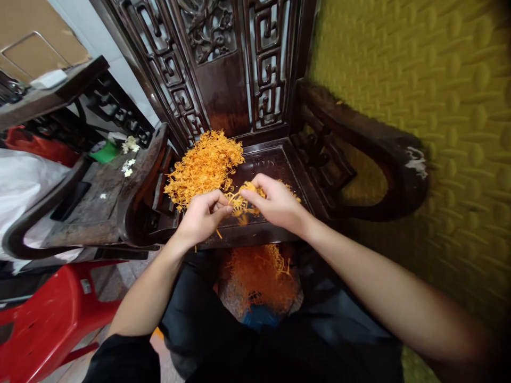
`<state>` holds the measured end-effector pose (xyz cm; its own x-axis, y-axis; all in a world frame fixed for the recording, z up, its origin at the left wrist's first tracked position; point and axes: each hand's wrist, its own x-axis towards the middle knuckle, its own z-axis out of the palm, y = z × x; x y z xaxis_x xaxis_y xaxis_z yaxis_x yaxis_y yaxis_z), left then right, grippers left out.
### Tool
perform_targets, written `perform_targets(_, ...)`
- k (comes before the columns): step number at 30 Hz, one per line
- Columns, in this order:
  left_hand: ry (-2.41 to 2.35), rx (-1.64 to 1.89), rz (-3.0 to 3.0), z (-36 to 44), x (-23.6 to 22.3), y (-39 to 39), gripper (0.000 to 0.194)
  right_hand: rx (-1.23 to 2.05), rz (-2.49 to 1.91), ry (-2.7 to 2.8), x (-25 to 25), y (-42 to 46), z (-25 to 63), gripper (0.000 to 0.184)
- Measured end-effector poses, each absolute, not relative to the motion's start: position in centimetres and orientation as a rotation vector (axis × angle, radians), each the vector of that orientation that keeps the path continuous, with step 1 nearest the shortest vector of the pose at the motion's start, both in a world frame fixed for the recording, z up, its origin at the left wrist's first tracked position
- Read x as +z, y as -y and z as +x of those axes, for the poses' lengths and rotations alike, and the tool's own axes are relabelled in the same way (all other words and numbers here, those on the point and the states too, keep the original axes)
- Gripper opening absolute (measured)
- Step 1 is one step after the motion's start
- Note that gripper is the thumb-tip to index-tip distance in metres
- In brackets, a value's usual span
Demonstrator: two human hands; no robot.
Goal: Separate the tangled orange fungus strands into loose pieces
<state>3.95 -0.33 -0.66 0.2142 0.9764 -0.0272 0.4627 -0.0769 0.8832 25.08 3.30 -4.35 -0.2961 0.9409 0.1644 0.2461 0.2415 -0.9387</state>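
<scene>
The dark, glossy, carved wooden chair [223, 96] stands in front of both grips, its seat just beneath them and its latticed back beyond. A large, tangled heap of orange, curly, plastic-looking pieces [204, 167] sits on that seat, forward of the left grip and to the left of the right one, so the left hand [203, 218] is nearer to it. Below the grips, between the knees, is a second loose orange mass [261, 276], blurred, above something blue [261, 317]. The right hand [277, 202] is level with the left, just apart from it.

Both grips are closed in fingertip pinches on one small, orange, openwork piece [238, 204]. It lies directly between them, its longer axis apparently running crosswise, from the left fingertips to the right. Whether it is one piece or several linked, I cannot tell.
</scene>
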Motion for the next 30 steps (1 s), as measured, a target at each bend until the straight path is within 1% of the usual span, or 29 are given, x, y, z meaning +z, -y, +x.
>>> perform_targets(1, -1.360, 0.792, 1.621, 4.0, -0.6, 0.3, 0.019, 1.175, -1.070, 1.608, -4.4, -3.5, 25.0, 0.034)
perform_targets(4, -1.323, 0.802, 1.472, 4.1, -0.3, 0.1, 0.019, 1.556, -0.931, 1.197, -4.4, -3.8, 24.4, 0.040)
perform_targets(6, -1.308, 0.824, 1.433, 4.3, -0.1, 0.0, 0.018, 1.709, -0.872, 0.961, -4.0, -4.2, 23.9, 0.040)
perform_targets(8, -1.304, 0.828, 1.412, 4.3, 0.1, 0.0, 0.018, 1.693, -0.866, 0.806, -3.5, -5.1, 24.3, 0.035)
perform_targets(12, -1.333, 0.779, 1.385, 3.6, 0.0, 0.4, 0.017, 1.361, -0.926, 0.498, -2.8, -8.3, 28.6, 0.030)
perform_targets(13, -1.347, 0.772, 1.389, 3.3, -0.1, 0.5, 0.018, 1.295, -0.923, 0.474, -2.7, -8.9, 29.9, 0.026)
perform_targets(15, -1.371, 0.759, 1.425, 2.9, -0.7, 0.5, 0.019, 1.422, -0.941, 0.532, -2.9, -9.5, 31.7, 0.019)
perform_targets(17, -1.393, 0.734, 1.510, 2.8, -1.3, 0.2, 0.020, 1.538, -0.931, 0.651, -3.2, -9.1, 31.8, 0.006)
perform_targets(20, -1.455, 0.712, 1.735, 2.9, -1.9, -0.2, 0.018, 1.554, -0.906, 0.803, -3.5, -7.8, 30.1, 0.028)
perform_targets(21, -1.475, 0.705, 1.825, 3.0, -2.0, -0.3, 0.018, 1.559, -0.915, 0.848, -3.5, -7.5, 29.4, 0.029)
perform_targets(24, -1.489, 0.681, 2.078, 3.1, -1.9, -0.2, 0.018, 1.564, -0.985, 1.021, -3.5, -6.9, 28.2, 0.017)
perform_targets(25, -1.478, 0.676, 2.145, 3.1, -1.9, -0.1, 0.018, 1.552, -1.002, 1.113, -3.6, -6.8, 28.1, 0.016)
perform_targets(28, -1.417, 0.658, 2.269, 3.1, -1.8, 0.3, 0.016, 1.458, -1.002, 1.511, -4.2, -6.4, 27.9, 0.026)
perform_targets(30, -1.361, 0.652, 2.292, 3.3, -1.7, 0.5, 0.015, 1.407, -0.963, 1.753, -4.6, -6.4, 27.6, 0.028)
